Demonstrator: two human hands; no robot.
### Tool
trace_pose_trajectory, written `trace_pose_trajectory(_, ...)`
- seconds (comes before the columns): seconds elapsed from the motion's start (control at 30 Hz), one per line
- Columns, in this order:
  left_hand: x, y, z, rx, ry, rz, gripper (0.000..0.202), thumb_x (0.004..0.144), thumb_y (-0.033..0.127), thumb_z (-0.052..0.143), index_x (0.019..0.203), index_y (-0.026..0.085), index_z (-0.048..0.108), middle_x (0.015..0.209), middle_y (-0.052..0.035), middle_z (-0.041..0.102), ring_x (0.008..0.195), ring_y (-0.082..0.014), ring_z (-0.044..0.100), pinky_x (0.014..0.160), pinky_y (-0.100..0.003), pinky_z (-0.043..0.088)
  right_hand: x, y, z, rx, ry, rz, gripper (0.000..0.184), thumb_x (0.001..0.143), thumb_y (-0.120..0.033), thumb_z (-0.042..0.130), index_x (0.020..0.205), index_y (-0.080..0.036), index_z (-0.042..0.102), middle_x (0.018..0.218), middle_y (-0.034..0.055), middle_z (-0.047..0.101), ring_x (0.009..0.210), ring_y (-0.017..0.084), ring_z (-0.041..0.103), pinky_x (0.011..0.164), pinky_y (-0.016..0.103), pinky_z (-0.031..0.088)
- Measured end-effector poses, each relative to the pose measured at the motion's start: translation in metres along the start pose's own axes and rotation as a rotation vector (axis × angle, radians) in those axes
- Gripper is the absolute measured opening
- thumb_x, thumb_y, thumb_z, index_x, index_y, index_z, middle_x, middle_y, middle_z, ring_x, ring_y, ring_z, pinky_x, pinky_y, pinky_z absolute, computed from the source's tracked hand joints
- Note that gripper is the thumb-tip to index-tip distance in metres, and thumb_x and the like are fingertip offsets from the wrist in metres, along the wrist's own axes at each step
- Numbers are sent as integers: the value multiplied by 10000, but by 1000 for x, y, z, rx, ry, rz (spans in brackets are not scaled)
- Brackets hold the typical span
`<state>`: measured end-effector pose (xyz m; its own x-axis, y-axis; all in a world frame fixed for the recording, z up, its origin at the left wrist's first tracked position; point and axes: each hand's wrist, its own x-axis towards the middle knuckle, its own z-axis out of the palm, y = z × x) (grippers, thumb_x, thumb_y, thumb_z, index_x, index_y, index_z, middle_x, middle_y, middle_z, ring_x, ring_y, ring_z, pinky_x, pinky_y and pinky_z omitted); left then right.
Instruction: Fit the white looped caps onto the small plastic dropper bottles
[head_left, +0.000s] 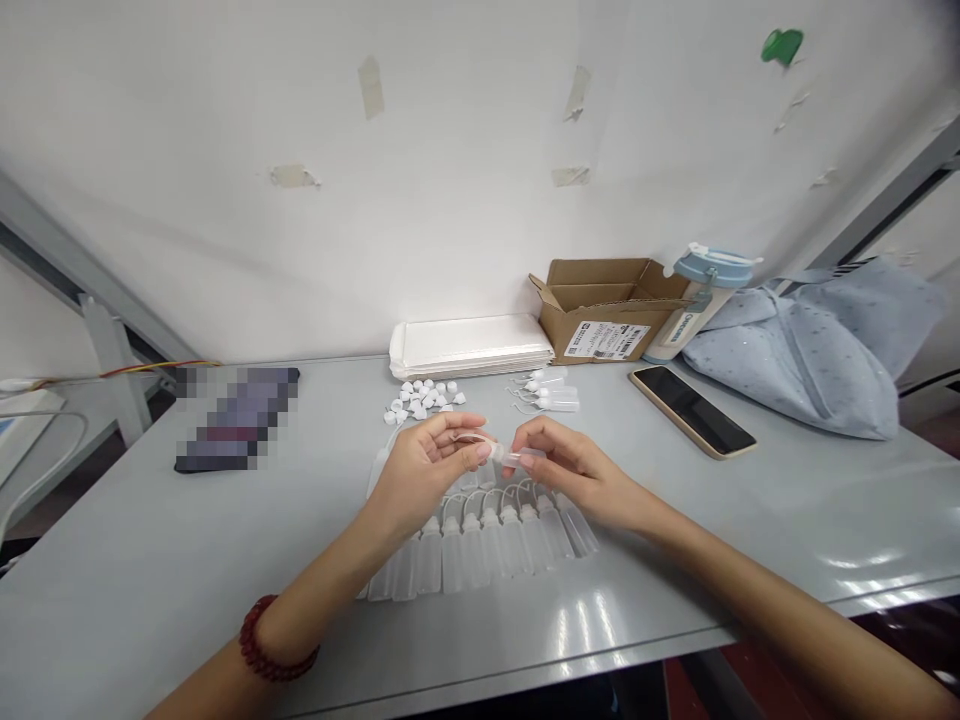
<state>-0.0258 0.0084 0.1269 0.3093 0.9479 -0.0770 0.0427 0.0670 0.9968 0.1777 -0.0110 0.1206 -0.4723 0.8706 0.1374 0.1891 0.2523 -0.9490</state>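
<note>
A small translucent plastic bottle point(513, 458) with a white neck and a thin bent tube is held between my two hands, above the table. My left hand point(420, 468) pinches the white end and the tube. At the other end, the fingers of my right hand point(574, 468) close around the bottle's body, hiding part of it. Below my hands lies a row of similar bottles point(472, 555) with thin curved tubes; my left hand and wrist cover some of them. Just beyond, a pile of small white caps point(420, 395) sits beside a few more tubed bottles point(555, 398).
Against the wall stand a stack of flat white packets point(472, 348) and an open cardboard box point(607, 330). To the right are a drinking bottle point(686, 325), a light blue cloth bag point(802, 360) and a phone point(690, 408). A blurred-out dark object point(240, 420) lies left.
</note>
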Motion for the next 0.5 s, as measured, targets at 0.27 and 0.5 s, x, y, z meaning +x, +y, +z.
trace_pose_trajectory(0.27, 0, -4, 0, -32, -29, 84, 235, 743, 271, 716, 933, 175, 617, 928, -39, 704, 928, -175, 635, 839, -297, 498, 4, 4, 3, 300, -38, 106, 200, 906, -370, 508, 945, -211, 392, 786, 23, 641, 557, 93, 434, 531, 235, 383)
trace_pose_trajectory(0.5, -2, 2, -1, -4, -85, 98, 247, 746, 271, 698, 952, 178, 600, 989, -62, 693, 975, -199, 622, 859, -328, 489, 5, 6, 1, 460, -85, 130, 239, 888, -395, 535, 953, -217, 388, 757, 17, 634, 547, 98, 423, 512, 239, 367)
